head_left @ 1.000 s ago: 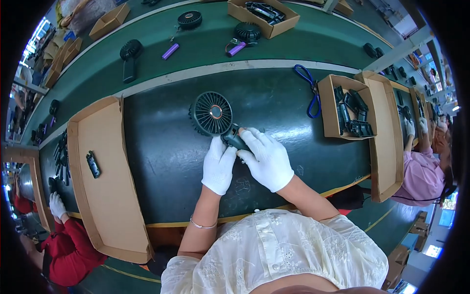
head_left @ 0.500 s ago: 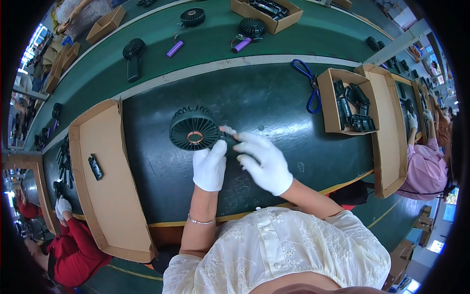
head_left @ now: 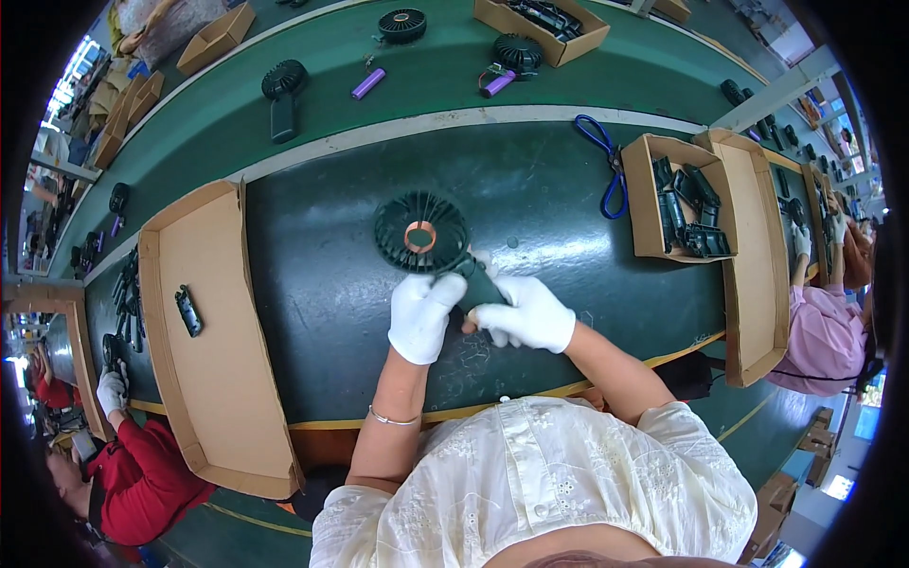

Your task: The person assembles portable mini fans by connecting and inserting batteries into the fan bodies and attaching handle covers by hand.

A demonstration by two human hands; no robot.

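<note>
While two hands (head_left: 419, 320) (head_left: 526, 314) hold one fan (head_left: 443, 250), two trays (head_left: 227, 379) (head_left: 756, 241) flank it.

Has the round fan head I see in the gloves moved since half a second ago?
Yes, to the right: the fan head is now farther from the left cardboard tray.

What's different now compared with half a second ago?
The fan head has swung slightly right; the right hand, spread before, now grips the handle. The left hand keeps hold. On the far belt, a purple battery slid right. Scissors and parts box stayed.
</note>
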